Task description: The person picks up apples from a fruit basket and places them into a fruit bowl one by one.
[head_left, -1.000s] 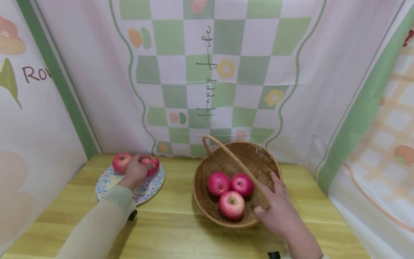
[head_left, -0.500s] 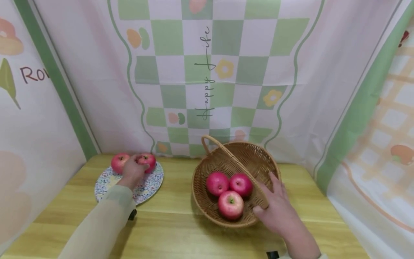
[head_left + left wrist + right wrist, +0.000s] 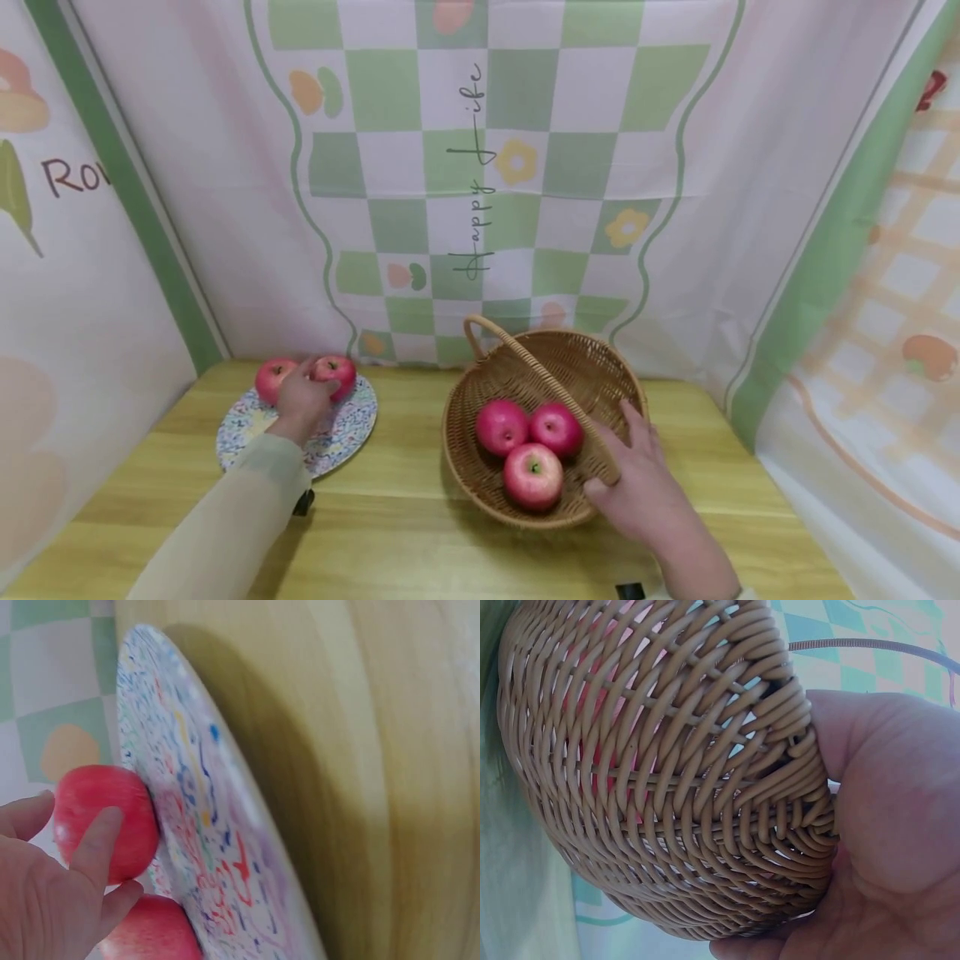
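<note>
Head cam: your L hand (image 3: 300,407) grasps the R-side apple (image 3: 342,372) on the speckled plate (image 3: 341,435), thumb on its near side. Vs approx. 1 sec ago, hand + apple have shifted a bit L, allowing for slight cam drift, so the gap to the L-side apple (image 3: 272,381) is narrower; that one hasn't moved on the plate. Your R hand (image 3: 639,493) grips the basket (image 3: 600,360) at its R rim, by the foot of the handle (image 3: 534,360), same as before. 3 apples (image 3: 534,477) sit clustered in the basket, also unchanged. Plate & basket stand well apart on the wood table (image 3: 390,554), w/ the green-check backdrop (image 3: 521,92) behind.

L wrist cam: you've got a finger laid along the R-side apple, which touches the plate; another digit is at its far edge. A fingertip reaches toward the gap btwn the 2 plate apples, so can't tell if they touch.

R wrist cam: your R hand is clasped round the basket rim, palm against the edge, one digit hooked over it, others on the outer wall. Red shows thru the weave. Handle arcs off top R.
</note>
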Demonstrator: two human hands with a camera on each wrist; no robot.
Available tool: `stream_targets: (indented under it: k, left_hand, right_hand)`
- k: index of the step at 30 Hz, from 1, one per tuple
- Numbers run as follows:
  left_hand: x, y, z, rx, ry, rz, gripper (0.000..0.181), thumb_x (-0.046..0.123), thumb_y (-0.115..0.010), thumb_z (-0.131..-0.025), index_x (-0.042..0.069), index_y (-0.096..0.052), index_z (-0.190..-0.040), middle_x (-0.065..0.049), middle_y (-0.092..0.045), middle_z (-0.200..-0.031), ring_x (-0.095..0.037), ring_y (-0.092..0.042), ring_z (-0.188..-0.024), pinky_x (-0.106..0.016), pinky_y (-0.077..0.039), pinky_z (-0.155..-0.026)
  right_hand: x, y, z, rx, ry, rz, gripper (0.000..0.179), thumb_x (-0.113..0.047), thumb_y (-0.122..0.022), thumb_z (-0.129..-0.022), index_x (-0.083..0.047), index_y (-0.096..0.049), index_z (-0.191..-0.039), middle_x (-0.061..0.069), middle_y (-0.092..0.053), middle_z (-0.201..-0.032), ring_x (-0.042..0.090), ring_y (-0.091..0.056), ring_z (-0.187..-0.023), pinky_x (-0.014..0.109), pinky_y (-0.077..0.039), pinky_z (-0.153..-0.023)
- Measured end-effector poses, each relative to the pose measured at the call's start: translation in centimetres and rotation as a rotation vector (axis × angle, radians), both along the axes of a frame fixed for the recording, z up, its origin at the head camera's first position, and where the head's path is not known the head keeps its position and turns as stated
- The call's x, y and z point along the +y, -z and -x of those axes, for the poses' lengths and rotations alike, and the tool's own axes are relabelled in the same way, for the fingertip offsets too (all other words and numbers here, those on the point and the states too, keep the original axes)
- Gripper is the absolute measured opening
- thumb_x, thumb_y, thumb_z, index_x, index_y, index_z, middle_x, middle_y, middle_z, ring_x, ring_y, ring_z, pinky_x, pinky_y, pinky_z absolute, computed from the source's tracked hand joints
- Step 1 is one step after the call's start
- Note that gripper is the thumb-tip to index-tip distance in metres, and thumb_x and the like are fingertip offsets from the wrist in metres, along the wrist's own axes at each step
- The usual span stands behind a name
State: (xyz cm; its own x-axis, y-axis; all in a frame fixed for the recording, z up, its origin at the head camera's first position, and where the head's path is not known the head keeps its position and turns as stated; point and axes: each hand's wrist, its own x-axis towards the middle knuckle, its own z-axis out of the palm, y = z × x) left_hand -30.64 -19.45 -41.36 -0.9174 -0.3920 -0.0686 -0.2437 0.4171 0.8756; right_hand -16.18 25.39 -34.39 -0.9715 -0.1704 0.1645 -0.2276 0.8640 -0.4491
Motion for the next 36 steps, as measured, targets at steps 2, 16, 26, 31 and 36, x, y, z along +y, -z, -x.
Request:
stream_targets:
  k: [2, 16, 26, 31, 36]
  left_hand:
    - [0.0, -0.3, -0.2, -0.011, 0.011, -0.006, 0.067, 0.009, -0.065, -0.095, 0.013, -0.036, -0.156, -0.024, -0.037, -0.153, -0.038, -0.044, -0.127, -0.037, -0.053, -0.076]
    - [0.4, -3.8, -2.9, 0.069, 0.108, -0.194, 0.075, 0.009, -0.067, -0.095, 0.019, -0.029, -0.158, -0.027, -0.023, -0.158, -0.015, -0.053, -0.070, -0.026, -0.051, -0.056]
    - [5.8, -5.5, -6.0, 0.160, 0.373, -0.498, 0.079, -0.011, -0.065, -0.089, 0.011, -0.032, -0.156, -0.028, -0.028, -0.150, -0.040, -0.051, -0.121, -0.042, -0.053, -0.090]
    - [7.8, -5.4, -7.6, 0.127, 0.735, -0.536, 0.077, -0.004, -0.071, -0.088, 0.012, -0.037, -0.155, -0.020, -0.029, -0.156, -0.040, -0.042, -0.133, -0.044, -0.052, -0.092]
    - [10.3, -5.0, -8.5, 0.077, 1.014, -0.586, 0.076, -0.002, -0.072, -0.088, 0.011, -0.037, -0.155, -0.019, -0.033, -0.155, -0.041, -0.041, -0.135, -0.046, -0.051, -0.093]
  right_hand:
    - [0.0, 0.0, 0.0, 0.001, -0.002, 0.000, 0.083, -0.013, -0.075, -0.076, -0.011, -0.042, -0.152, 0.027, 0.001, -0.161, 0.066, -0.006, -0.135, 0.080, -0.022, -0.094]
    - [0.0, 0.2, 0.2, -0.008, -0.003, 0.002, 0.086, -0.013, -0.076, -0.076, -0.009, -0.039, -0.153, 0.027, 0.001, -0.161, 0.066, -0.006, -0.135, 0.079, -0.021, -0.096]
    - [0.1, 0.1, 0.1, 0.002, -0.006, 0.009, 0.085, -0.013, -0.076, -0.075, -0.009, -0.040, -0.153, 0.029, -0.001, -0.160, 0.066, -0.006, -0.135, 0.079, -0.019, -0.097]
    - [0.1, 0.1, 0.1, 0.002, -0.009, 0.007, 0.084, -0.013, -0.075, -0.076, -0.008, -0.041, -0.152, 0.028, 0.000, -0.160, 0.065, -0.005, -0.135, 0.080, -0.019, -0.096]
    - [0.1, 0.1, 0.2, 0.008, -0.010, 0.004, 0.083, -0.013, -0.074, -0.075, -0.007, -0.041, -0.152, 0.029, -0.001, -0.160, 0.065, -0.005, -0.135, 0.079, -0.019, -0.097]
